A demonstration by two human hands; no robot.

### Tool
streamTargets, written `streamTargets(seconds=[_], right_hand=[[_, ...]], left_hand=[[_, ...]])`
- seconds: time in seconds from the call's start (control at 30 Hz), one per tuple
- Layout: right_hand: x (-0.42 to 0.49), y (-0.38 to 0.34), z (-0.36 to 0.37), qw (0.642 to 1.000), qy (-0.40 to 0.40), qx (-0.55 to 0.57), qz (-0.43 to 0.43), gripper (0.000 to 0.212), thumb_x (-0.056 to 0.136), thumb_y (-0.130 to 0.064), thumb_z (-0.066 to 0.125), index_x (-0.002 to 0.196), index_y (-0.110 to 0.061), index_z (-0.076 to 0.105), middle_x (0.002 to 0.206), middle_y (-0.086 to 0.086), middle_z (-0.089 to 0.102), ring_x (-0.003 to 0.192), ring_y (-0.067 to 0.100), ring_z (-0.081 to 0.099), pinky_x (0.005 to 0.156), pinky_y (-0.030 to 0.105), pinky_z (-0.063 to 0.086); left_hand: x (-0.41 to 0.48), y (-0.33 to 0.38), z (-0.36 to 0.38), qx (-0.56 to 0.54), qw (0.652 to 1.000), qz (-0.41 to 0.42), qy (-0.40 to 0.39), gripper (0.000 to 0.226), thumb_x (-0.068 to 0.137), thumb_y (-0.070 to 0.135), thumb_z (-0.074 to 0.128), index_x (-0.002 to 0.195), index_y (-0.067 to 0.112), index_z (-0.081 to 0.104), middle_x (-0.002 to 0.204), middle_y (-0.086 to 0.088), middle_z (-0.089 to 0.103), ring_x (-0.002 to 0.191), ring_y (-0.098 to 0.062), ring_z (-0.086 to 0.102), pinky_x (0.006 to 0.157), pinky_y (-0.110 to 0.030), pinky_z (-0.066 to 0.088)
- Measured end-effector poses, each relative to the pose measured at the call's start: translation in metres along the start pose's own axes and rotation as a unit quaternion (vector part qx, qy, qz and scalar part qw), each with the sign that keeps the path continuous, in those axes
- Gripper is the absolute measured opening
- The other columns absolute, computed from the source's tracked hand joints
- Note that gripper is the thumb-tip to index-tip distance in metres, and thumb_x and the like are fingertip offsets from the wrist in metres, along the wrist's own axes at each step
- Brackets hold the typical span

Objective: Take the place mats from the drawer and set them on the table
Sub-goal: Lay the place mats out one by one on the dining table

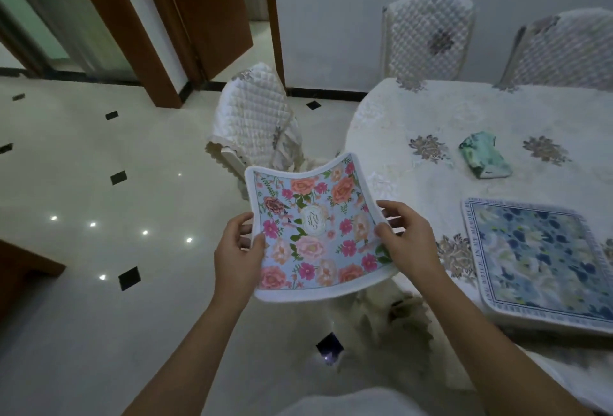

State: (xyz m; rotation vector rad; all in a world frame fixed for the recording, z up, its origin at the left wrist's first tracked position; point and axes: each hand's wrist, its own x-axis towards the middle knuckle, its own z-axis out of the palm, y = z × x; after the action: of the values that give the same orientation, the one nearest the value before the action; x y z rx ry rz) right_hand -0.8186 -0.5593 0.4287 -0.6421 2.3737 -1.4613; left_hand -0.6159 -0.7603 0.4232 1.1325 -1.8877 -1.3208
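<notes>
Head view: left hand point(237, 249) and right hand point(406, 243) hold the pink floral place mat point(318, 233) mid-air, fingers clamped on its nine and three o'clock edges to spread it, probably for laying. A blue place mat point(544, 256) lies on the worktop point(431, 110) at three o'clock.

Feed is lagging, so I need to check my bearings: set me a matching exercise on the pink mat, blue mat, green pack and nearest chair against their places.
Things: 1 pink mat; 2 blue mat; 3 green pack; 4 chair.
Places: A flat on the table, near edge; B standing at the table's end; C held by left hand and right hand; D on the table, farther in.
Pairs: 1-C; 2-A; 3-D; 4-B.
</notes>
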Motion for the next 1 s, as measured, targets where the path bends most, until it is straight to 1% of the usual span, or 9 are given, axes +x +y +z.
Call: streamTargets(seconds=[0.1,0.2,0.33,0.53,0.63,0.73,0.8,0.93,1.0], right_hand=[[0.036,0.006,-0.002,0.999,0.032,-0.015,0.005,0.034,0.09,-0.01,0.062,0.122,-0.021,0.064,0.104,-0.011,0.065,0.087,0.004,0.063,0.069,0.028,0.056],[0.075,0.02,0.006,0.999,0.049,-0.012,0.022,0.032,0.089,-0.01,0.062,0.12,-0.02,0.066,0.103,-0.013,0.065,0.089,0.006,0.063,0.072,0.033,0.057],[0.122,0.042,0.021,0.997,0.055,-0.003,0.054,0.031,0.09,-0.012,0.06,0.118,-0.022,0.067,0.103,-0.013,0.066,0.088,0.005,0.063,0.074,0.035,0.057],[0.189,0.068,0.017,0.993,0.063,-0.007,0.103,0.03,0.089,-0.012,0.062,0.117,-0.022,0.067,0.099,-0.014,0.066,0.086,0.005,0.062,0.077,0.039,0.058],[0.217,0.071,-0.002,0.991,0.091,-0.014,0.1,0.029,0.089,-0.012,0.062,0.116,-0.021,0.068,0.101,-0.012,0.067,0.087,0.007,0.062,0.078,0.039,0.057],[0.245,0.072,-0.028,0.986,0.131,-0.034,0.102,0.029,0.089,-0.013,0.062,0.117,-0.022,0.068,0.103,-0.009,0.068,0.089,0.009,0.062,0.078,0.039,0.057],[0.258,0.073,-0.045,0.98,0.163,-0.038,0.109,0.029,0.089,-0.013,0.062,0.116,-0.021,0.068,0.102,-0.009,0.068,0.089,0.008,0.062,0.078,0.037,0.056],[0.279,0.077,-0.07,0.965,0.225,-0.044,0.125,0.027,0.089,-0.012,0.061,0.113,-0.022,0.069,0.098,-0.013,0.066,0.086,-0.003,0.06,0.073,0.028,0.053],[0.286,0.082,-0.076,0.958,0.247,-0.052,0.133,0.026,0.089,-0.012,0.061,0.112,-0.021,0.069,0.098,-0.013,0.067,0.084,-0.001,0.061,0.07,0.026,0.051]], left_hand=[[0.031,0.004,0.023,0.02,0.999,0.014,-0.028,0.036,0.093,0.01,0.064,0.125,0.026,0.058,0.103,0.012,0.064,0.077,0.001,0.065,0.057,-0.014,0.053],[0.063,0.004,0.044,0.041,0.998,0.01,-0.047,0.037,0.093,0.009,0.064,0.127,0.023,0.059,0.1,0.018,0.062,0.075,0.01,0.062,0.057,-0.01,0.051],[0.109,0.001,0.07,0.08,0.994,0.001,-0.073,0.037,0.093,0.012,0.066,0.128,0.022,0.06,0.099,0.02,0.063,0.078,0.005,0.064,0.059,-0.014,0.055],[0.165,0.011,0.117,0.103,0.989,0.009,-0.104,0.037,0.09,0.012,0.069,0.124,0.023,0.063,0.094,0.021,0.064,0.078,0.005,0.061,0.061,-0.01,0.051],[0.189,0.026,0.147,0.082,0.988,0.022,-0.129,0.035,0.091,0.009,0.069,0.121,0.026,0.062,0.095,0.02,0.065,0.08,0.008,0.063,0.061,-0.008,0.05],[0.217,0.042,0.185,0.054,0.982,0.038,-0.177,0.033,0.093,0.013,0.067,0.119,0.032,0.06,0.099,0.019,0.066,0.083,0.003,0.066,0.066,-0.022,0.059],[0.235,0.053,0.211,0.044,0.977,0.049,-0.205,0.032,0.094,0.016,0.066,0.118,0.035,0.058,0.1,0.019,0.066,0.083,0.002,0.066,0.066,-0.028,0.061],[0.266,0.074,0.26,0.027,0.964,0.092,-0.248,0.031,0.093,0.014,0.066,0.118,0.032,0.06,0.098,0.018,0.066,0.08,0.001,0.066,0.063,-0.022,0.058],[0.283,0.076,0.28,0.024,0.955,0.108,-0.276,0.03,0.093,0.014,0.066,0.117,0.031,0.059,0.098,0.018,0.067,0.08,-0.001,0.066,0.063,-0.021,0.058]])
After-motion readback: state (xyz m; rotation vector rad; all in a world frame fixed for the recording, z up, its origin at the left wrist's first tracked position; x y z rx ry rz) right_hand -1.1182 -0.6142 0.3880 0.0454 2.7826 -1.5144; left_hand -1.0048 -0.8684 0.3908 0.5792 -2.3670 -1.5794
